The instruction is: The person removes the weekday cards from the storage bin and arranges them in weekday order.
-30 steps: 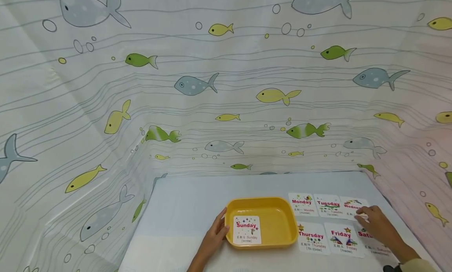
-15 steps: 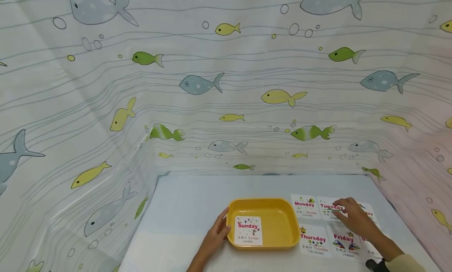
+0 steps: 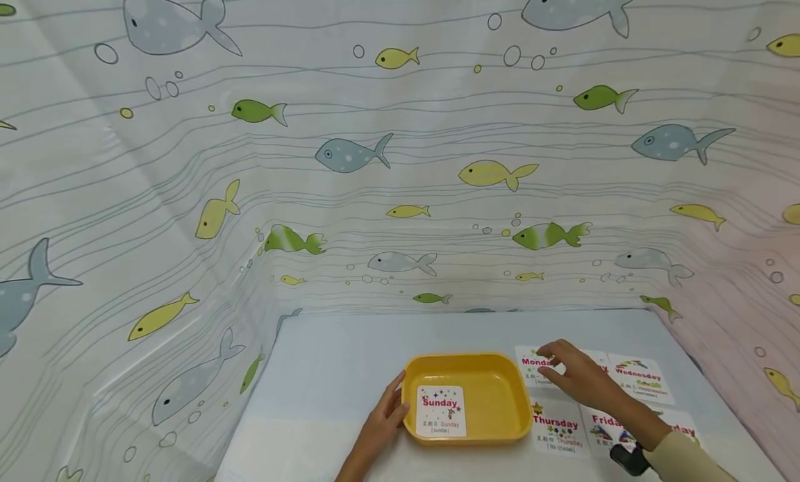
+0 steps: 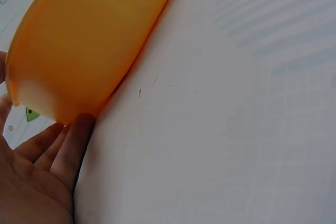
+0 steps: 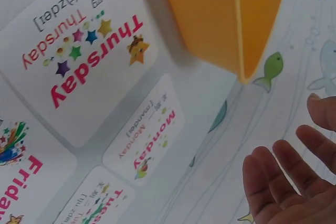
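Monday card (image 3: 536, 368): lies flat on the bench (image 3: 337, 371) in the lower right of the head view, first in the upper row of cards, just right of the tray's far right corner; partly covered by the right hand
Right hand (image 3: 578, 378): hovers over the Monday card with fingers spread and straight, holding nothing; the wrist view shows the open fingers (image 5: 278, 171) above the bench with the card (image 5: 144, 129) below and to the left of them
Left hand (image 3: 384, 416): flat against the left wall of the yellow tray (image 3: 494, 367), fingers relaxed, not curled round it; the left wrist view shows fingertips (image 4: 79, 140) touching the tray's lower edge
Key relation: Monday card sits directly under the right hand's fingertips, its long axis running away from the person; the right hand is much the nearer, the left hand is well apart, with the tray between
Sunday card (image 3: 440, 411): lies inside the tray, lower left of its floor
Other cards: Wednesday card (image 3: 640, 378) to the right in the upper row, the Tuesday card between mostly hidden by the hand; Thursday card (image 3: 556, 430) just below Monday, the Friday card (image 3: 603, 426) beside it and partly under the forearm
Backdrop: fish-print sheet (image 3: 350, 155) fills the upper frame
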The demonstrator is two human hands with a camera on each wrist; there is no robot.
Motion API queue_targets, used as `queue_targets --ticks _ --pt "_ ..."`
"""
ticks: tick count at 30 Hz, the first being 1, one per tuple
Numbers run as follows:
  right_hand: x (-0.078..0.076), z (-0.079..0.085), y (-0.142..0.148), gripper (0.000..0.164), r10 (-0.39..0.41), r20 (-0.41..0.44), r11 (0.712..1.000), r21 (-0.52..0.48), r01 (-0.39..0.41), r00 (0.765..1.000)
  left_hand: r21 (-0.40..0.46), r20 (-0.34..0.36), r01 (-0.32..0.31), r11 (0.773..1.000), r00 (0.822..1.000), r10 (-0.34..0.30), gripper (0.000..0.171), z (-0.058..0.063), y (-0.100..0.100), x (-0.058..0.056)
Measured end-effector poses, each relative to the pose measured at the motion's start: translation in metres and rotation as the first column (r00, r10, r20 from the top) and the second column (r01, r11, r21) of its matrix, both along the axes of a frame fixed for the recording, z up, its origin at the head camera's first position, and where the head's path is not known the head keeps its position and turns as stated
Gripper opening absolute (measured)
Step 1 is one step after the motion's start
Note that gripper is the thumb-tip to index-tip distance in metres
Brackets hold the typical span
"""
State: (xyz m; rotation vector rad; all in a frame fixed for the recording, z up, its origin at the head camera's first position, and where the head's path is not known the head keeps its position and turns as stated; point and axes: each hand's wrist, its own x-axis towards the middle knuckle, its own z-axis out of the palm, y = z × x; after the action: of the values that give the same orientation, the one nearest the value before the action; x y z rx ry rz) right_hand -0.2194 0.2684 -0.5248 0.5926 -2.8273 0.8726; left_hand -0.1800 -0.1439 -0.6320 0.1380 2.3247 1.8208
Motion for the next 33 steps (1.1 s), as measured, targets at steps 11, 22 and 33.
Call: queue_targets --ticks 11,22,33 --pt "-0.005 0.006 -0.034 0.033 0.178 0.039 0.983 -0.055 -0.176 0.983 -0.002 0.017 -0.008 1.0 1.0 0.008 0.057 0.001 0.001 0.003" --pt "-0.014 -0.002 -0.071 0.044 0.292 0.192 0.956 -0.075 -0.282 0.937 -0.016 -0.007 -0.025 1.0 1.0 0.025 0.057 0.004 0.002 0.002" --pt "-0.026 -0.013 -0.095 0.055 0.341 0.245 0.938 -0.025 -0.346 0.908 0.002 -0.009 -0.021 1.0 1.0 0.021 0.057 0.006 0.004 0.002"
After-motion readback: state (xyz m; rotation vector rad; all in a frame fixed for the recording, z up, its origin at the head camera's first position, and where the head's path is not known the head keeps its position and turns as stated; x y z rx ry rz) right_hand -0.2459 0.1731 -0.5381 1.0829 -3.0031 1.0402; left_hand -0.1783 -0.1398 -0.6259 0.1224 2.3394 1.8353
